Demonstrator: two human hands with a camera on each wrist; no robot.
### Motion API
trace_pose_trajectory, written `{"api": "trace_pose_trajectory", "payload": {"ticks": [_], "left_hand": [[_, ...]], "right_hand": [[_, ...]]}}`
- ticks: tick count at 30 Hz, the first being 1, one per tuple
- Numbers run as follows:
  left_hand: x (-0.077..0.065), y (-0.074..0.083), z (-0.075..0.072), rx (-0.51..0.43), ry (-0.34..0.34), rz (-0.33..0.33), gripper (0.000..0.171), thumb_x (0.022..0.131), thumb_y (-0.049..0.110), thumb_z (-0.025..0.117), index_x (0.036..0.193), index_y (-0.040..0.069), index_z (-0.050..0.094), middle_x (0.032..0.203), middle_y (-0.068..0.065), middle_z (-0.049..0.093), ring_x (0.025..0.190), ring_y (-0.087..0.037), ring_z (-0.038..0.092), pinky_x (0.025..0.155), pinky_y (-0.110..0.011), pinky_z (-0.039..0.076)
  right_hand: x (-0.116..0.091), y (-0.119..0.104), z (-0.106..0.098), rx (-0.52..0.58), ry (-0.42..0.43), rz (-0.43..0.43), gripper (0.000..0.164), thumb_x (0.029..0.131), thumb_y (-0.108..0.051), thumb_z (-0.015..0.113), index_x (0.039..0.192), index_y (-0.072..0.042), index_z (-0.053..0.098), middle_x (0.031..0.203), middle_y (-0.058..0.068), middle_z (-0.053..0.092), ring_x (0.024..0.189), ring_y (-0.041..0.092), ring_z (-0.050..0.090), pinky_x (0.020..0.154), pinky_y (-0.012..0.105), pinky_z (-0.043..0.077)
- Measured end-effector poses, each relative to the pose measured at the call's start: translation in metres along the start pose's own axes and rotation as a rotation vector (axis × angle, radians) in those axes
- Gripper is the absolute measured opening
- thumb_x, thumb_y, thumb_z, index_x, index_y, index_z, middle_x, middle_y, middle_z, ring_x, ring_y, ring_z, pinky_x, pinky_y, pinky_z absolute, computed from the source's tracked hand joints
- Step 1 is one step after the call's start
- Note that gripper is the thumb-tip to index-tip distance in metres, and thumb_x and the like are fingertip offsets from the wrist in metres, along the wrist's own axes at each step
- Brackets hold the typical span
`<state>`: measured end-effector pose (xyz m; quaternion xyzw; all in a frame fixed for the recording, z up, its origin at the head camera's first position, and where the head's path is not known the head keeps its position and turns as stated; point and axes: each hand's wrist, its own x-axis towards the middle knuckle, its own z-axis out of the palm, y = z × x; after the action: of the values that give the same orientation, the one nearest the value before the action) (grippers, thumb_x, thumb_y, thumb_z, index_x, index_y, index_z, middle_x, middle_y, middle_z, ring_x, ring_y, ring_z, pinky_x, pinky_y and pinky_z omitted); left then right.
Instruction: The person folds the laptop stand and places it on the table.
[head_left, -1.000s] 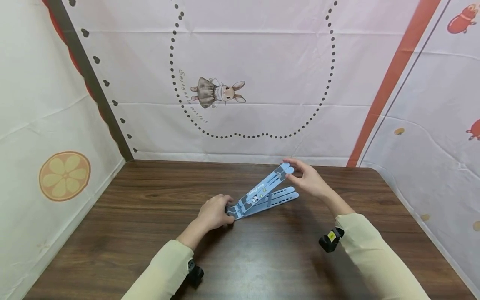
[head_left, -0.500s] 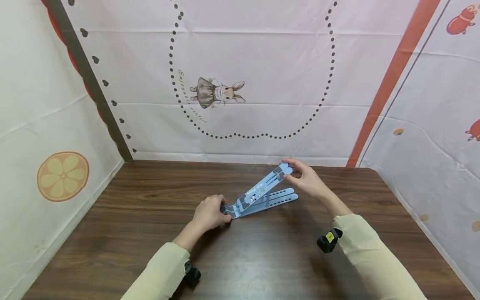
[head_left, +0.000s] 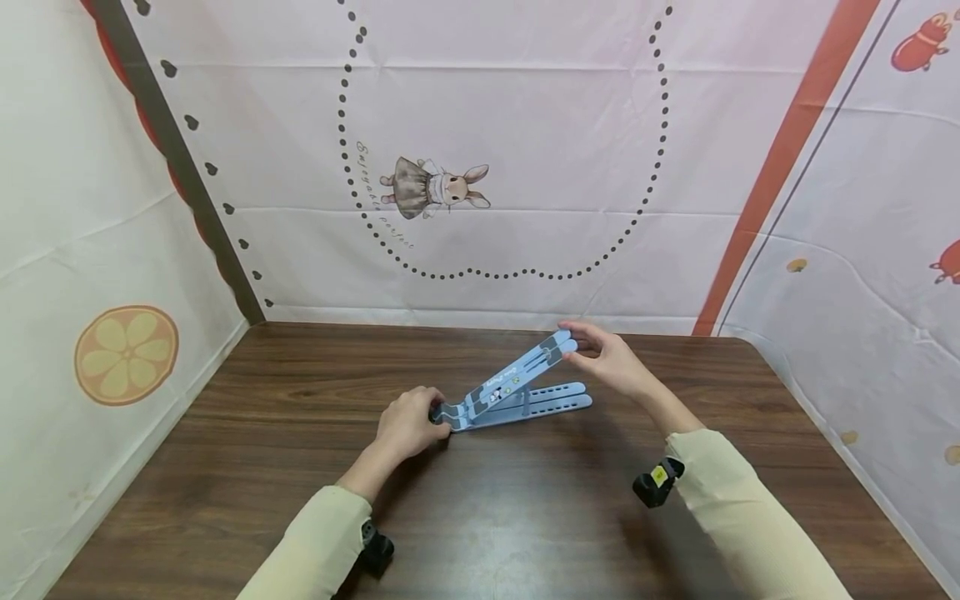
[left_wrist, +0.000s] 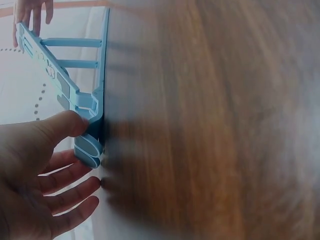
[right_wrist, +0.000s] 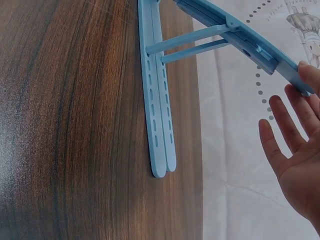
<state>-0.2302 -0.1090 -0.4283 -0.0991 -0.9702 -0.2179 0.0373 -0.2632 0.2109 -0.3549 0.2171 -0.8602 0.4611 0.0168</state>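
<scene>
A light blue folding laptop stand [head_left: 517, 379] with grey pads and a small cartoon print sits on the table. Its slotted base arms [right_wrist: 156, 120] lie along the tabletop, while the upper arms [left_wrist: 47, 70] tilt up toward the right on two thin struts [right_wrist: 192, 40]. My left hand [head_left: 405, 425] grips the low lip end at the left, thumb on one side and fingers beneath or behind it. At the raised right end, my right hand [head_left: 618, 367] pinches the tip between thumb and fingers; in the right wrist view its other fingers are spread.
The dark wood table [head_left: 510, 517] reaches back to a white printed cloth [head_left: 525, 167]. More cloth hangs at the left and right sides. A black wrist camera [head_left: 657, 482] is strapped by the right cuff, another [head_left: 375, 550] by the left.
Both hands and the laptop stand have shifted a little to the left, the left end more than the right. The stand now lies slightly flatter across the table, and both grips are kept.
</scene>
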Motion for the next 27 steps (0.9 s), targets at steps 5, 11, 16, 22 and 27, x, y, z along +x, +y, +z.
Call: {"api": "trace_pose_trajectory", "payload": {"ticks": [5,11,16,22,27], "left_hand": [[0.002,-0.005,-0.003,0.008,0.004,-0.013,0.036,0.073,0.029,0.073,0.106,0.017,0.065,0.101,0.000,0.062,0.082,-0.018,0.059,0.056,-0.031,0.044],[0.004,-0.010,-0.005,0.019,0.000,-0.033,0.038,0.075,0.028,0.073,0.110,0.017,0.064,0.105,-0.001,0.063,0.084,-0.018,0.059,0.056,-0.030,0.043],[0.006,-0.015,-0.008,0.026,0.008,-0.042,0.039,0.075,0.026,0.072,0.112,0.017,0.064,0.107,-0.001,0.064,0.086,-0.019,0.060,0.056,-0.032,0.045],[0.009,-0.020,-0.010,0.017,0.008,-0.056,0.041,0.077,0.023,0.070,0.116,0.016,0.062,0.112,-0.003,0.064,0.085,-0.021,0.061,0.053,-0.031,0.044],[0.012,-0.022,-0.011,0.003,0.002,-0.070,0.042,0.077,0.022,0.070,0.118,0.016,0.062,0.114,-0.005,0.063,0.083,-0.021,0.060,0.053,-0.031,0.044]], "right_hand": [[0.000,-0.003,0.002,-0.006,-0.007,0.008,0.051,0.088,-0.023,0.063,0.134,-0.010,0.047,0.125,0.011,0.056,0.108,0.025,0.056,0.083,0.030,0.049],[0.002,-0.004,0.005,0.022,-0.010,0.019,0.048,0.087,-0.023,0.064,0.132,-0.012,0.049,0.119,0.011,0.059,0.105,0.024,0.058,0.080,0.025,0.050],[0.004,-0.008,0.010,0.031,0.000,0.017,0.048,0.087,-0.017,0.064,0.131,-0.008,0.049,0.117,0.014,0.061,0.105,0.027,0.058,0.082,0.030,0.050],[-0.003,-0.035,0.016,0.023,0.019,0.000,0.046,0.086,-0.009,0.064,0.128,0.000,0.049,0.112,0.019,0.061,0.101,0.030,0.059,0.084,0.040,0.050],[-0.006,-0.044,0.019,0.012,0.040,-0.002,0.044,0.085,-0.008,0.064,0.126,0.001,0.051,0.110,0.019,0.062,0.098,0.030,0.060,0.085,0.043,0.049]]}}
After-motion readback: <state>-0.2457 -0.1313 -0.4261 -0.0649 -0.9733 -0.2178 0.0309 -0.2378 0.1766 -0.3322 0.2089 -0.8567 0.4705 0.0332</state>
